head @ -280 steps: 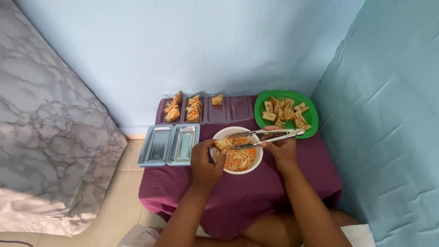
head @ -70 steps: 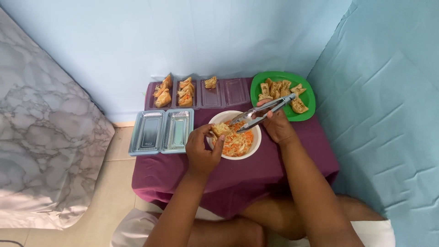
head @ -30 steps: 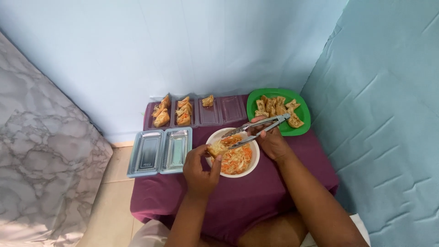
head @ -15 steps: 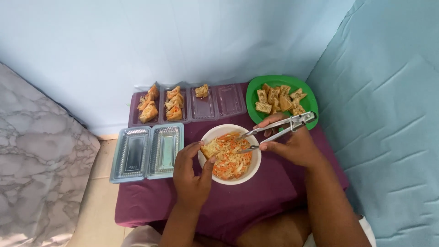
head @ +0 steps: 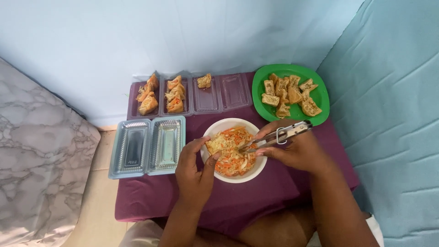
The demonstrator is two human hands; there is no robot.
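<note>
Your metal tongs (head: 274,137) now dip into the bowl; half a second ago they hung above its right rim.

Head view: your left hand (head: 194,167) pinches a fried tofu pocket (head: 214,145) between thumb and fingertips, holding it over the left side of the round white bowl of shredded orange-and-pale vegetable filling (head: 234,151). Your right hand (head: 297,151) is closed around the tongs, squeezed nearly shut with their tips in the filling beside the pocket, so I judge stuffing is under way. Behind the bowl sit clear plastic trays with filled pieces (head: 164,93); to its right rear, a green round plate of plain tofu (head: 320,98); to its left, an open clear container (head: 148,146). All rest on a low table under purple cloth (head: 151,196), against a pale blue wall, with a marbled grey cover to the left.
</note>
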